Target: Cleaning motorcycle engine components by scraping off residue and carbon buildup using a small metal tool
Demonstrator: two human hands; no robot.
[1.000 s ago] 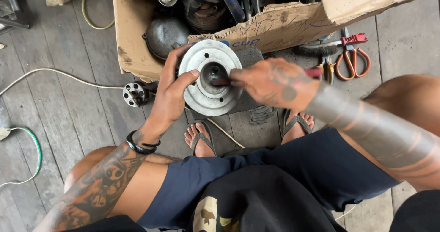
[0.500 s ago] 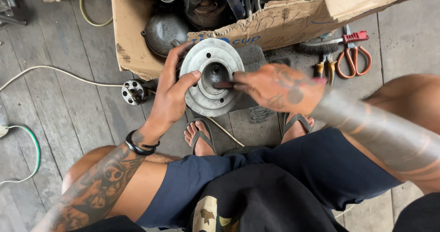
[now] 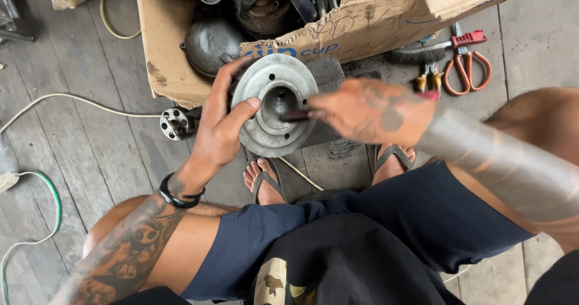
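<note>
My left hand (image 3: 220,124) grips a round grey metal flange disc (image 3: 271,133) by its left rim, thumb on its face, holding it up above my feet. The disc has a dark central bore and small bolt holes. My right hand (image 3: 368,109), blurred with motion, holds a thin dark tool with a red handle end (image 3: 430,95); the tool's tip (image 3: 294,116) reaches into the bore. Both forearms are tattooed, and a black band sits on my left wrist.
A torn cardboard box (image 3: 338,31) full of dark metal machine parts stands behind the disc. Orange-handled scissors (image 3: 467,70) and a wire brush (image 3: 413,55) lie at right. A small metal part (image 3: 175,123) and white cables (image 3: 72,103) lie on the wooden floor at left.
My right hand has kept working the tool inside the disc's bore, shifting slightly. My left hand has kept its grip; the disc has tilted a little.
</note>
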